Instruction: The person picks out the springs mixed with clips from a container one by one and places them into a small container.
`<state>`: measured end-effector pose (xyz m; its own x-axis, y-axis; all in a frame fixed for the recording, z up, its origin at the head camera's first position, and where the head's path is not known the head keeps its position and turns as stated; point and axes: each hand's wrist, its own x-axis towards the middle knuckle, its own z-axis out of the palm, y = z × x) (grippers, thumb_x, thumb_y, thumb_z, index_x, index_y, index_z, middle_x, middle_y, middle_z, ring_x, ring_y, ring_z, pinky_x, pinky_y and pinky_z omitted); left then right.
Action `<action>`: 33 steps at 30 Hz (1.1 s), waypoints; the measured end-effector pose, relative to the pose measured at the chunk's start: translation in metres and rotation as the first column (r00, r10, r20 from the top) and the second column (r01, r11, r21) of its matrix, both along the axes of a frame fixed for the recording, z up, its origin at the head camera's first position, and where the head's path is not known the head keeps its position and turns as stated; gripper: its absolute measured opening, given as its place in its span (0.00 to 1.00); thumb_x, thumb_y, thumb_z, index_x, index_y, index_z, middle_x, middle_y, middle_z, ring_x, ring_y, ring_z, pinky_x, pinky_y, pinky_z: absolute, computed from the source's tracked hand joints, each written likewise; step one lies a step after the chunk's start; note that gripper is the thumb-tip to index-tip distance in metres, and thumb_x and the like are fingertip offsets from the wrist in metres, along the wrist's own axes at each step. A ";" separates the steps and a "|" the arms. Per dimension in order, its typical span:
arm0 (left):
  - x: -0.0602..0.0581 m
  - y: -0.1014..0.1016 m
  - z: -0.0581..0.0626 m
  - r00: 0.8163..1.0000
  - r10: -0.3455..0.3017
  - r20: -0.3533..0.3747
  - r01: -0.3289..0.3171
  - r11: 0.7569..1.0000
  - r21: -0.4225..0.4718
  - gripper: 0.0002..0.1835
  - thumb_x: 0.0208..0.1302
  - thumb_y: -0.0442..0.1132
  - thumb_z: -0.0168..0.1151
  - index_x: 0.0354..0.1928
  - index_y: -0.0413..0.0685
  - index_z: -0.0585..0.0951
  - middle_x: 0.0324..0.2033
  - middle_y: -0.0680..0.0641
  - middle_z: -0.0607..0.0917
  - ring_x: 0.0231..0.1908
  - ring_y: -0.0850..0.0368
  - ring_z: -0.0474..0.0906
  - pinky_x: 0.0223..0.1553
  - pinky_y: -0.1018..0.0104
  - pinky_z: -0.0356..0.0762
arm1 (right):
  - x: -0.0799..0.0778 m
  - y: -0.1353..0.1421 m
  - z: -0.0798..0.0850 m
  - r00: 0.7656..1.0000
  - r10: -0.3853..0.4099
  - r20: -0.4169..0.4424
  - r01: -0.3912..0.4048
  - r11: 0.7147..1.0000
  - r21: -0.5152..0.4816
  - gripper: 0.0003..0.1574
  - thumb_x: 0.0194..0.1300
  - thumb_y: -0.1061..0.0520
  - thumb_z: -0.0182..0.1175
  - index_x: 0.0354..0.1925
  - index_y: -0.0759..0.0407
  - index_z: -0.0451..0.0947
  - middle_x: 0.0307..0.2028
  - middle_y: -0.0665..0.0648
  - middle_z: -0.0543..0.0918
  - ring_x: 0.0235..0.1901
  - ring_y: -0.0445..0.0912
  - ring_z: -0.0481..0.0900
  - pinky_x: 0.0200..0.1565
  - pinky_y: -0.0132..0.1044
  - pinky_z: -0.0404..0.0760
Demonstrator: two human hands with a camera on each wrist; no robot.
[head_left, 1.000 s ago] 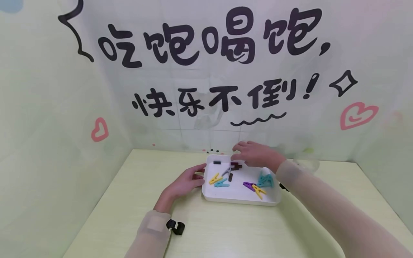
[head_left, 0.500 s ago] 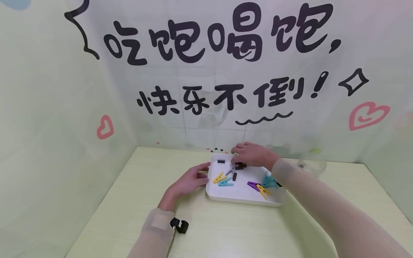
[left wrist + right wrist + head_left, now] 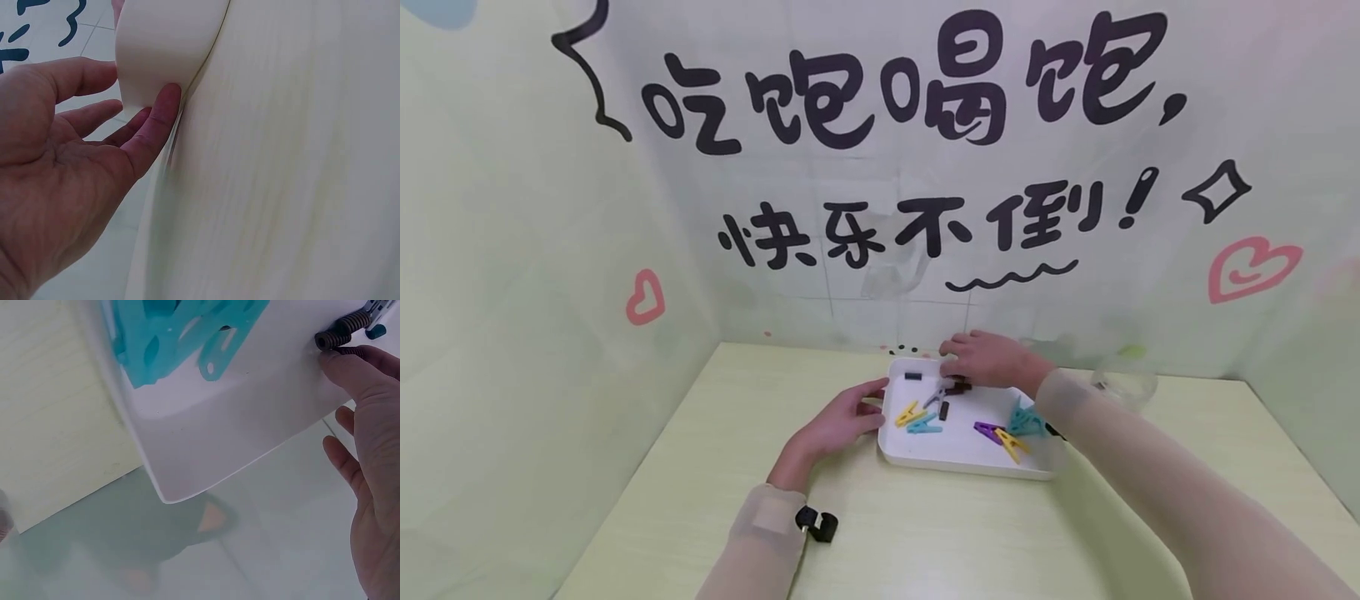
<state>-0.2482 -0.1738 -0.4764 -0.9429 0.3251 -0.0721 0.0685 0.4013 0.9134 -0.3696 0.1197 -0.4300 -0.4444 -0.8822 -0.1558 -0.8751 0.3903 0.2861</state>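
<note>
A white tray (image 3: 966, 468) holds clothespins and small dark ribbed tubes. My left hand (image 3: 838, 423) touches the tray's left wall, thumb toward the front corner and fingers spread along the side. In the left wrist view, the fingertips of the left hand (image 3: 75, 137) rest on the outer wall. My right hand (image 3: 988, 358) reaches over the back rim. In the right wrist view, the right hand's (image 3: 375, 412) thumb and index finger pinch a dark ribbed tube (image 3: 350, 351), beside another dark ribbed tube (image 3: 334, 339) and a grey clothespin (image 3: 378, 309).
Inside the tray lie a yellow clothespin (image 3: 911, 414), a light blue clothespin (image 3: 925, 425), a purple clothespin (image 3: 987, 431), another yellow clothespin (image 3: 1013, 446) and teal clothespins (image 3: 1026, 419). One dark tube (image 3: 913, 376) lies at the back left. A printed wall sheet (image 3: 775, 317) stands behind the table (image 3: 737, 400).
My right hand has come slightly left and down onto the dark tubes near the grey clothespin. The left hand stays at the tray's side. The head view has shifted a little.
</note>
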 end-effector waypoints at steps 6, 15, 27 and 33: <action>-0.002 -0.001 0.001 1.000 0.007 -0.004 -0.007 1.000 0.004 0.33 0.76 0.31 0.61 0.80 0.43 0.66 0.67 0.41 0.77 0.60 0.45 0.78 0.62 0.51 0.80 | 0.006 0.009 0.011 0.996 -0.066 0.063 0.072 0.994 -0.088 0.20 0.74 0.56 0.68 0.62 0.44 0.84 0.65 0.55 0.79 0.62 0.52 0.75 0.65 0.49 0.78; -0.004 -0.001 0.003 1.000 0.003 -0.003 -0.003 1.000 0.002 0.33 0.77 0.31 0.60 0.81 0.43 0.66 0.68 0.41 0.77 0.60 0.46 0.78 0.62 0.52 0.80 | 0.018 0.028 0.021 0.984 -0.096 0.149 0.131 0.960 -0.246 0.22 0.67 0.57 0.75 0.59 0.51 0.85 0.61 0.56 0.81 0.59 0.53 0.79 0.64 0.51 0.79; -0.003 0.001 0.001 1.000 0.005 0.012 -0.005 1.000 0.002 0.33 0.77 0.31 0.60 0.81 0.44 0.65 0.68 0.42 0.77 0.60 0.47 0.78 0.62 0.52 0.80 | 0.034 0.057 0.024 0.975 -0.099 0.197 0.172 0.900 -0.399 0.21 0.64 0.59 0.76 0.55 0.56 0.85 0.53 0.54 0.82 0.52 0.50 0.80 0.57 0.47 0.83; -0.001 0.002 0.000 1.000 0.021 0.024 -0.020 1.000 -0.011 0.34 0.77 0.32 0.61 0.81 0.46 0.65 0.68 0.44 0.77 0.59 0.49 0.78 0.63 0.51 0.79 | 0.041 0.071 0.026 0.974 -0.119 0.193 0.194 0.876 -0.442 0.22 0.63 0.60 0.77 0.55 0.55 0.85 0.52 0.54 0.83 0.52 0.50 0.80 0.58 0.48 0.84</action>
